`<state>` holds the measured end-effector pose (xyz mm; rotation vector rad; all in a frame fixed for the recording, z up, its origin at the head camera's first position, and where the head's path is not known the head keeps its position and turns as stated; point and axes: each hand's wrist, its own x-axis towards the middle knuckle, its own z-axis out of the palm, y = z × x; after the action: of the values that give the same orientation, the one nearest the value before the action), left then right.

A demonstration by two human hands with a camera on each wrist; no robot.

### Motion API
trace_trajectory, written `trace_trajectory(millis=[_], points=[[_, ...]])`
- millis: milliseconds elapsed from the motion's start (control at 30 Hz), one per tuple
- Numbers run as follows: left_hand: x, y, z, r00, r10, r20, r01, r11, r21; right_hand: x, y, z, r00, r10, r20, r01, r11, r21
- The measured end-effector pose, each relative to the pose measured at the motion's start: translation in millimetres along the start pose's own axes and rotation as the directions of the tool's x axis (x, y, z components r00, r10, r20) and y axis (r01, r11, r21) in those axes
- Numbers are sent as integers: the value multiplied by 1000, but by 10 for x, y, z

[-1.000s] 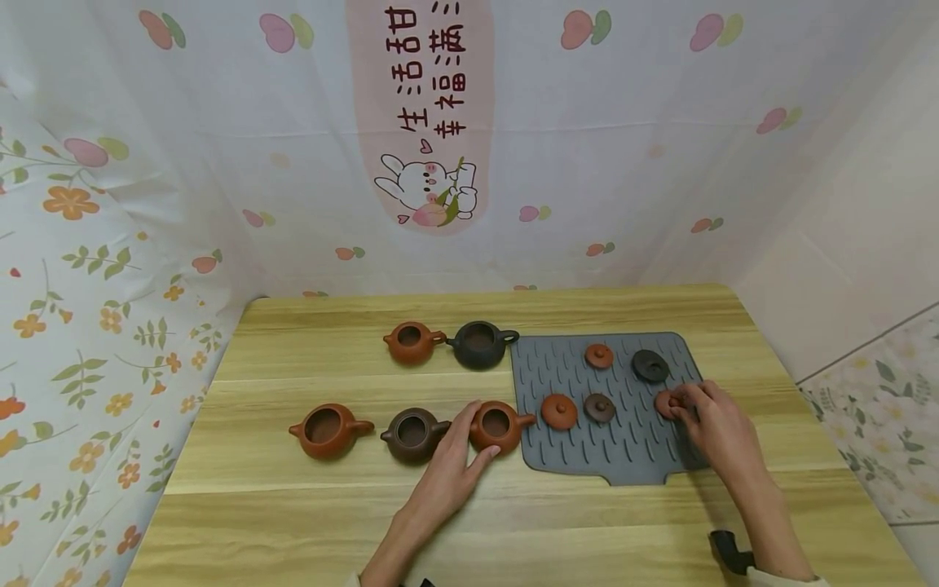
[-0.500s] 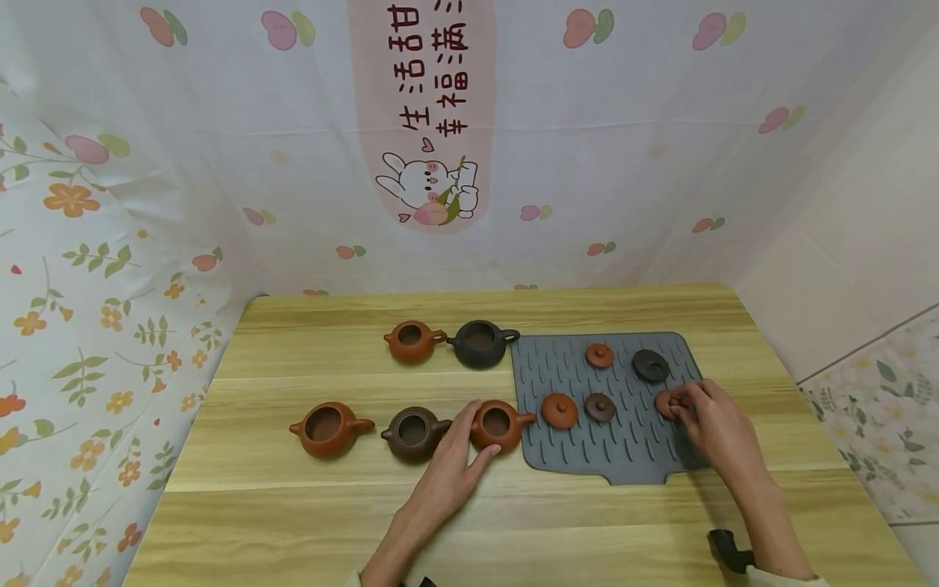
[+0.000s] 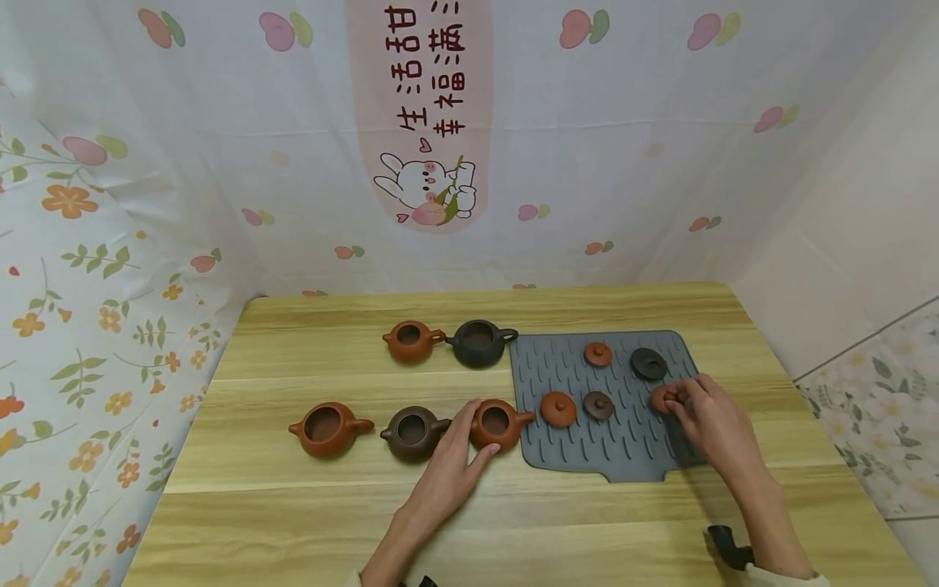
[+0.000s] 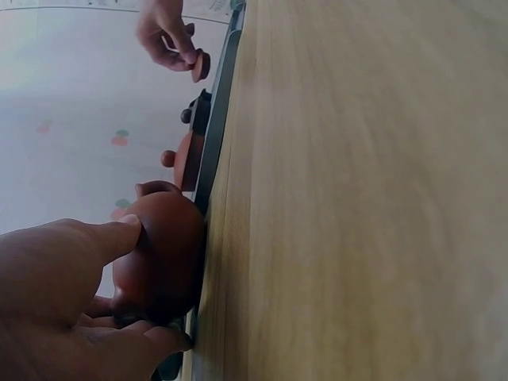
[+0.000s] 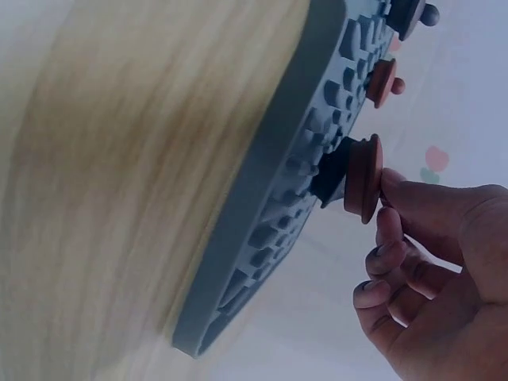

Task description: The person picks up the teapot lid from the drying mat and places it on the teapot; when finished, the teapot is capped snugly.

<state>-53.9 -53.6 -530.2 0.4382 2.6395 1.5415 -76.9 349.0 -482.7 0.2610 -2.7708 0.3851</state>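
My left hand (image 3: 449, 471) holds a small reddish-brown clay teapot (image 3: 508, 420), thumb on the near side and fingers on the left. That pot is lidless, its handle pointing right. In the right wrist view, my right hand (image 5: 444, 274) pinches the knob of a reddish lid (image 5: 364, 178) between thumb and finger. The left wrist view shows this lid (image 4: 201, 67) raised a little off the grey ridged mat (image 3: 565, 456). On the mat lie an orange-red lid (image 3: 558, 409), a brown lid (image 3: 598, 405), a small orange lid (image 3: 597, 354) and a black lid (image 3: 649, 364).
Beside my left hand stands a dark brown lidless teapot (image 3: 416, 444); an orange-brown one (image 3: 333, 440) is farther left. Behind them are a small orange teapot (image 3: 411, 352) and a black teapot (image 3: 479, 355). A patterned cloth (image 3: 623, 179) hangs behind the wooden table (image 3: 293, 522).
My right hand and the lid it pinches have shifted slightly left and up. My left hand and the teapot stay where they were.
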Motion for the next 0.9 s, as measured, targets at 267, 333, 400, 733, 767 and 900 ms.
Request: trace_trajectory(millis=[267, 333, 400, 733, 767, 900], points=[[0, -4, 1, 1000, 16, -2, -16, 1000, 12, 28, -41, -13, 1000, 19, 6, -19, 998, 63], [-2, 1, -2, 1000, 16, -1, -16, 1000, 14, 35, -54, -18, 1000, 20, 1, -20, 996, 84], [-5, 6, -4, 1000, 13, 0, -13, 1000, 13, 46, -72, -23, 1000, 12, -12, -10, 995, 97], [10, 20, -7, 1000, 26, -12, -25, 1000, 7, 138, -207, -39, 992, -83, -99, 97, 985, 141], [9, 20, -6, 1000, 26, -13, -26, 1000, 8, 148, -227, -41, 991, -91, -102, 105, 984, 141], [-3, 18, -4, 1000, 25, -14, -25, 1000, 13, 178, -301, -38, 986, -130, -101, 143, 981, 132]])
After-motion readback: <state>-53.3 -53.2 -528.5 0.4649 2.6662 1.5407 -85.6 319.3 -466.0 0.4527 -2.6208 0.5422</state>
